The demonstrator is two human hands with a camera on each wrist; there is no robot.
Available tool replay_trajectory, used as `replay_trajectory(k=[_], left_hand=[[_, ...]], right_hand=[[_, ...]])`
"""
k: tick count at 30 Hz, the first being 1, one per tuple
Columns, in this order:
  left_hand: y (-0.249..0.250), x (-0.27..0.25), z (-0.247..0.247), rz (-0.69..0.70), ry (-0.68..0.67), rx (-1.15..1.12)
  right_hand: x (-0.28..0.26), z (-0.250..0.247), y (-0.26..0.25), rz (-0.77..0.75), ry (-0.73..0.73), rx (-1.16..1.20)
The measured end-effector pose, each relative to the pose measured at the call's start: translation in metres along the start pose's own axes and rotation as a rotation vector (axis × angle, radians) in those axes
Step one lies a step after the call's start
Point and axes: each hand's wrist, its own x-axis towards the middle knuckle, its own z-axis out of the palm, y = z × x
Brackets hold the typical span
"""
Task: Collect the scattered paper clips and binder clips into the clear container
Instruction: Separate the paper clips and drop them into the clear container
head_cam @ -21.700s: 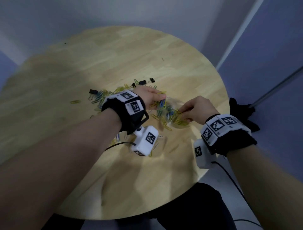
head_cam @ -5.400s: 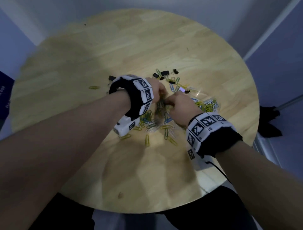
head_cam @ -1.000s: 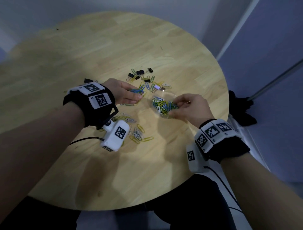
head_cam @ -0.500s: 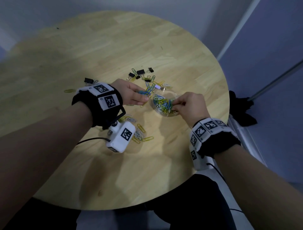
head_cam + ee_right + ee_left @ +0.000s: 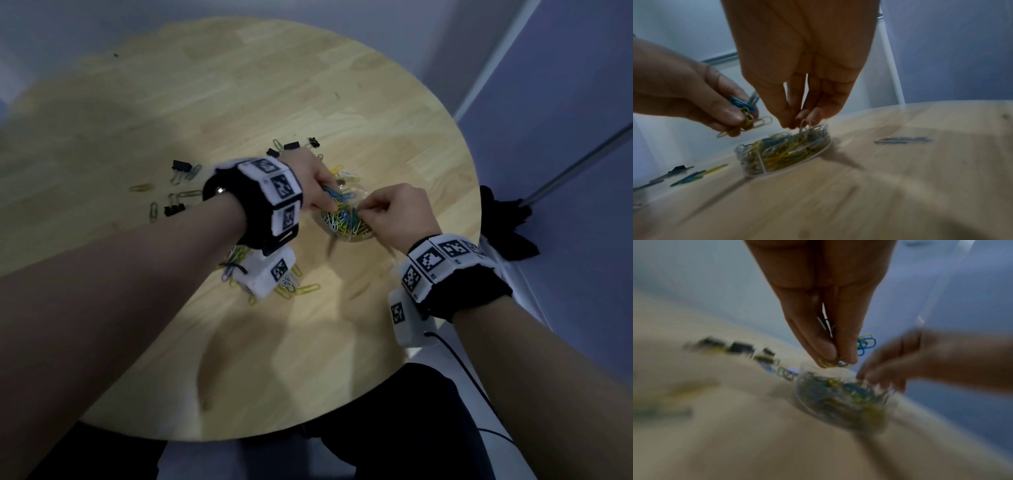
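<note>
A clear round container point(image 5: 346, 228) point(image 5: 785, 152) point(image 5: 842, 400) sits on the wooden table, heaped with coloured paper clips. My left hand point(image 5: 330, 202) point(image 5: 835, 359) point(image 5: 735, 118) hovers just above its left rim and pinches a bunch of blue, yellow and silver paper clips point(image 5: 748, 116). My right hand point(image 5: 364, 212) point(image 5: 799, 122) pinches the container's right rim, where a silver clip stands upright at the fingertips. Loose paper clips point(image 5: 294, 287) lie under my left wrist. Black binder clips point(image 5: 181, 166) point(image 5: 292, 145) lie scattered to the left and behind.
The round table's edge point(image 5: 476, 205) curves close to the right of the container. A single silver clip point(image 5: 902, 140) lies right of it. A yellow clip point(image 5: 140, 187) lies far left. A black cloth point(image 5: 507, 226) lies on the floor beyond the table.
My left hand has lifted a bunch of clips off the table and carried it right, over the container. My right hand has stayed at the container's rim.
</note>
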Motion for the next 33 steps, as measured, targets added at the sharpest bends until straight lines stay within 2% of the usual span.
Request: replay_trajectory(k=[2,4,8,15,18,21,24,29,31,33], left_hand=[[0.011,0.004,0.0,0.113,-0.041,0.245],[0.018,0.01,0.004,0.16,-0.112,0.389],[0.016,0.014,0.011,0.188,-0.143,0.516],[0.005,0.0,0.004,0.086,0.037,0.255],[0.002,-0.002,0.009,0.017,0.063,0.221],[0.001,0.0,0.016,-0.017,0.088,0.19],[0.0,0.003,0.018,0.006,0.102,0.185],[0.003,0.005,0.022,0.077,0.015,0.287],[0.001,0.002,0.017,0.094,0.048,0.286],[-0.005,0.0,0.011,0.053,0.11,0.221]], right_hand=[[-0.003,-0.003,-0.001,-0.009,0.032,0.05],[-0.005,-0.005,-0.002,-0.027,-0.018,0.029],[-0.008,-0.003,-0.002,0.037,-0.099,0.049],[-0.003,-0.009,0.001,0.016,-0.073,0.045],[-0.004,-0.004,0.001,0.004,-0.12,-0.005],[-0.002,-0.001,-0.001,-0.011,-0.105,-0.088],[0.001,-0.004,-0.004,-0.02,-0.114,-0.173],[0.0,-0.005,-0.011,-0.017,-0.128,-0.222],[-0.004,-0.005,-0.014,-0.037,-0.078,-0.182],[-0.006,-0.005,-0.018,-0.066,-0.062,-0.114]])
